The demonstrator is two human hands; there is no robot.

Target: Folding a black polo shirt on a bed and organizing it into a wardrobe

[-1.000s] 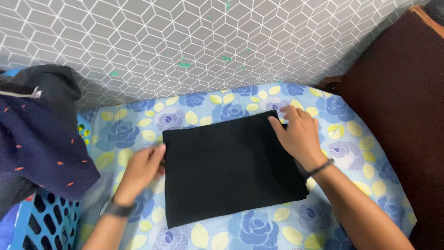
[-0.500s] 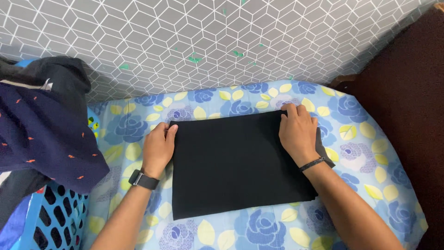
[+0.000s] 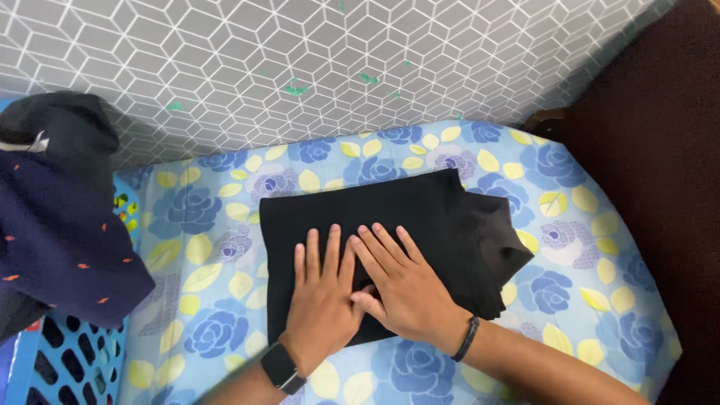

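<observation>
The left hand (image 3: 321,292) and right hand (image 3: 401,285) hide the near middle of the black cloth (image 3: 420,217). The blue basket (image 3: 64,360) is cut off by the left and bottom edges, and the dark clothes (image 3: 60,225) cover its top. Both forearms leave the frame at the bottom.

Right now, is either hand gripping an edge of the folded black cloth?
No, the left hand and right hand lie flat, palms down, on the black cloth.
</observation>
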